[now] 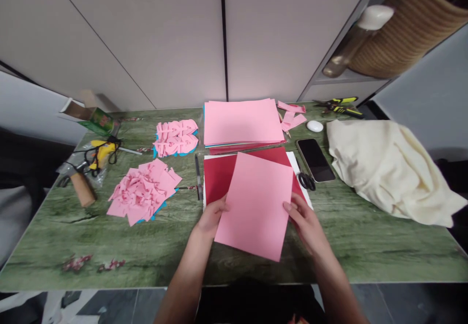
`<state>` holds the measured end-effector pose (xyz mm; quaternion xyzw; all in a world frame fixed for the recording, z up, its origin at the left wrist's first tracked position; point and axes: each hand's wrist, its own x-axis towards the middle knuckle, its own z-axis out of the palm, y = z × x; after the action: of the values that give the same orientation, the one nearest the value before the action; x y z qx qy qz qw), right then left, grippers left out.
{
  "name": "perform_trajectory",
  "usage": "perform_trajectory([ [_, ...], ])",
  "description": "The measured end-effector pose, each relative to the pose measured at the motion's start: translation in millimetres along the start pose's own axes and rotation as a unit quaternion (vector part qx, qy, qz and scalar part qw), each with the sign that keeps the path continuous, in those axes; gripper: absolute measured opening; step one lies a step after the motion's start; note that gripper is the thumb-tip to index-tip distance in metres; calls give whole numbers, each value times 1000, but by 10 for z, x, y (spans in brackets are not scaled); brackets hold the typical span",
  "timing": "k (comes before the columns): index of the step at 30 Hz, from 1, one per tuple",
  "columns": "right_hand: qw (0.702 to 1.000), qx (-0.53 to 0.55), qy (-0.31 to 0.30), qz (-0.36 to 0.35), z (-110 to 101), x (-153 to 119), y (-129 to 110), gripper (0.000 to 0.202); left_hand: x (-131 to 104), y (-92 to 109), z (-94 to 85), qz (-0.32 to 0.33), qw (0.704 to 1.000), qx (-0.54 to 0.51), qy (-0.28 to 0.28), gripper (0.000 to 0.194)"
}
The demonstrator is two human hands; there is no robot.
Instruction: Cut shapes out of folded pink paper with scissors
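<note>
A pink sheet of paper is held slightly tilted above the table's front part, covering part of a red sheet that lies over white paper. My left hand grips its left edge, thumb on top. On the opposite edge, my right hand pinches the sheet between thumb and fingers. Behind lies a stack of pink sheets with blue and red ones beneath. Black-handled scissors rest just right of the red sheet, their blades mostly hidden. To the left is a dark pen.
Cut pink pieces are heaped on the left, with curled pink shapes behind them. A yellow glue gun and green box stand farther left. At right are a phone, cream cloth and pliers.
</note>
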<state>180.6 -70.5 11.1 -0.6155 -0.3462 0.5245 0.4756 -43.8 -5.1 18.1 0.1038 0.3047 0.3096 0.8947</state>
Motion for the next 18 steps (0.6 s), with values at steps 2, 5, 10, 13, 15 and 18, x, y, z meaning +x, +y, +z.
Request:
perform_trajectory([
  [2, 993, 61, -73, 63, -43, 20, 10, 34, -32, 31, 5, -17, 1000, 5, -24, 49],
  [5, 990, 132, 5, 49, -18, 21, 52, 21, -69, 57, 35, 18, 999, -19, -44, 47],
  [10, 949, 265, 169, -39, 202, 50, 70, 11, -26, -154, 105, 125, 991, 27, -45, 63],
  [13, 935, 301, 180, -55, 342, 65, 78, 12, 60, -370, 124, 167, 968, 182, 39, 53],
  [15, 935, 302, 180, -51, 409, 64, 107, 14, 114, -471, 121, 182, 948, 242, 98, 44],
  [18, 945, 276, 171, -37, 475, 49, 166, 19, 155, -520, 103, 220, 916, 289, 168, 38],
])
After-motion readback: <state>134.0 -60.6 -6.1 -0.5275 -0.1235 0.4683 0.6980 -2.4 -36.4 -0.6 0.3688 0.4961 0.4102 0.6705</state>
